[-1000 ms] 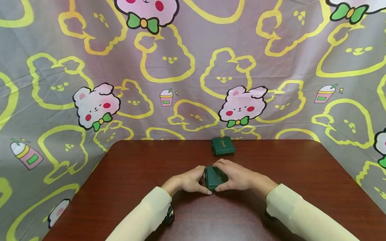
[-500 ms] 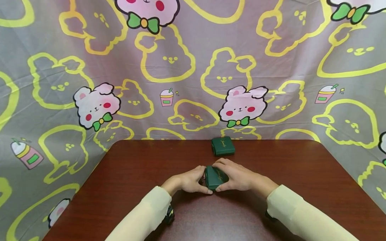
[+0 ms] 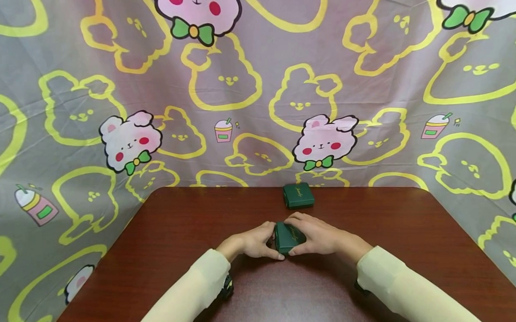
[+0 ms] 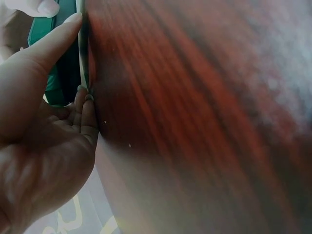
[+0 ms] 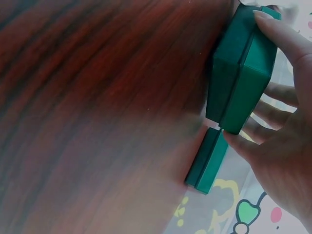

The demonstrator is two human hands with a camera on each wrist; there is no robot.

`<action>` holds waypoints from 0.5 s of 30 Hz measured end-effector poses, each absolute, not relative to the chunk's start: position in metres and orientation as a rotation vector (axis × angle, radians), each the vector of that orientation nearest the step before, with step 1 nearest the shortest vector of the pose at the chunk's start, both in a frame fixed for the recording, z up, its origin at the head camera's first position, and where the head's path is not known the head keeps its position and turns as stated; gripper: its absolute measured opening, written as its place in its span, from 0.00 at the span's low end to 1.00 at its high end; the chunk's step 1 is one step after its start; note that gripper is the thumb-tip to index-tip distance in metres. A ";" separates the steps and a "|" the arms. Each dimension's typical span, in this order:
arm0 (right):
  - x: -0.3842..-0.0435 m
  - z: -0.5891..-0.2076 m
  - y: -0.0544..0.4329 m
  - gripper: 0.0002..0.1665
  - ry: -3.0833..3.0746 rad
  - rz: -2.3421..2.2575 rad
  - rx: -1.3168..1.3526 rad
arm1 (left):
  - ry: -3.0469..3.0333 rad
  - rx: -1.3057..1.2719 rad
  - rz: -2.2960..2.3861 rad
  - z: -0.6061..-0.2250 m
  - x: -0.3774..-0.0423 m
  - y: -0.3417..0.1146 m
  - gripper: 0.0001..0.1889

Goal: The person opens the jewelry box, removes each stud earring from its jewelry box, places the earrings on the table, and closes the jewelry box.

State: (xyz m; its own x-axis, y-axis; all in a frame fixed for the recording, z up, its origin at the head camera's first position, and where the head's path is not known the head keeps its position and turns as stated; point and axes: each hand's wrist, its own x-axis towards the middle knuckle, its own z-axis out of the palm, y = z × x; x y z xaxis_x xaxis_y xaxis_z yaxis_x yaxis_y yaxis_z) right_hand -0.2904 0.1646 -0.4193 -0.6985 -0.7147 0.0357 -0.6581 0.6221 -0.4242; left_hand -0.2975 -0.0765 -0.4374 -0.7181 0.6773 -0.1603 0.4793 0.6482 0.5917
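A small dark green box (image 3: 285, 238) with gold script on its lid stands on the table between both hands. From the right, my right hand (image 3: 318, 235) grips it, thumb on the near edge and fingers at the far side. My left hand (image 3: 254, 240) holds the box's left side, its thumb along the near bottom edge. In the left wrist view, left fingers curl in low against the box (image 4: 66, 80), close to the tabletop. The right wrist view shows the box (image 5: 241, 68) closed, a seam running round it; part of the lid is hidden by my right hand.
Behind the hands, a second green box (image 3: 299, 195) with gold script lies near the table's far edge. The brown wooden table (image 3: 191, 210) meets a grey cloth (image 3: 255, 90) with cartoon prints at the back and sides.
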 end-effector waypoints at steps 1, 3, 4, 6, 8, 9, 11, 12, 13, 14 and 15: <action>-0.291 -0.419 0.165 0.46 2.698 -0.627 -1.148 | 2.500 0.915 0.742 -0.437 -0.298 -0.076 0.36; -0.291 -0.418 0.165 0.46 2.685 -0.632 -1.140 | 2.498 0.914 0.738 -0.437 -0.298 -0.076 0.36; -0.292 -0.417 0.165 0.46 2.680 -0.634 -1.135 | 2.499 0.913 0.736 -0.438 -0.299 -0.076 0.36; -0.292 -0.416 0.165 0.46 2.677 -0.637 -1.127 | 2.504 0.927 0.736 -0.439 -0.299 -0.076 0.35; -0.292 -0.416 0.165 0.46 2.676 -0.640 -1.120 | 2.512 0.938 0.738 -0.440 -0.300 -0.075 0.35; -0.292 -0.416 0.165 0.46 2.677 -0.640 -1.117 | 2.516 0.946 0.742 -0.441 -0.300 -0.075 0.35; -0.292 -0.416 0.165 0.46 2.675 -0.643 -1.107 | 2.519 0.956 0.758 -0.441 -0.300 -0.074 0.35; -0.292 -0.416 0.165 0.46 2.673 -0.646 -1.104 | 2.519 0.951 0.766 -0.441 -0.301 -0.074 0.35; -0.292 -0.416 0.164 0.46 2.674 -0.644 -1.105 | 2.517 0.947 0.773 -0.441 -0.301 -0.074 0.36; -0.292 -0.416 0.164 0.46 2.673 -0.645 -1.106 | 2.512 0.942 0.782 -0.440 -0.301 -0.073 0.36; -0.292 -0.416 0.164 0.46 2.673 -0.645 -1.108 | 2.509 0.937 0.789 -0.439 -0.301 -0.073 0.37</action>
State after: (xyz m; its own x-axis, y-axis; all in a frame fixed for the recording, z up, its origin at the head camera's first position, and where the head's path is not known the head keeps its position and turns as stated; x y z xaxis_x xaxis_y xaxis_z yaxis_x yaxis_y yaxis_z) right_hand -0.2922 0.1637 -0.4156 -0.7069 -0.7073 0.0027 -0.6306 0.6285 -0.4554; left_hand -0.3008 -0.0730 -0.4395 -0.7211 0.6817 -0.1238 0.4883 0.6268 0.6073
